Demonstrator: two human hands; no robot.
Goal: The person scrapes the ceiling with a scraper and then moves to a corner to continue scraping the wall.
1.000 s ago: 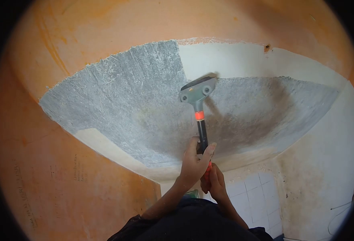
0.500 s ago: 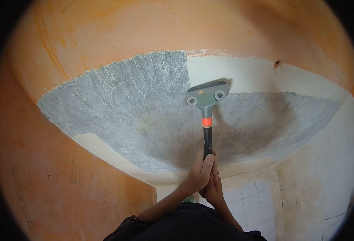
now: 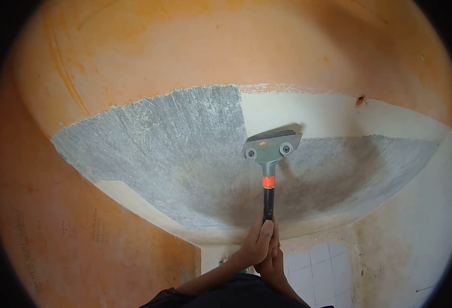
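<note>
Orange paint borders a rough grey patch and a white strip; white tiles show below. The hands hide the lower handle; blade contact is unclear. All 10 fingers aren't visible, but the left hand wraps the scraper, held before the patch, and the right hand clasps it just beneath.

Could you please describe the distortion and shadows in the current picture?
In the head view, rounded black borders and bowed edges suggest a fisheye lens; in the head view too, a soft brownish shadow darkens the grey patch beside the scraper.
</note>
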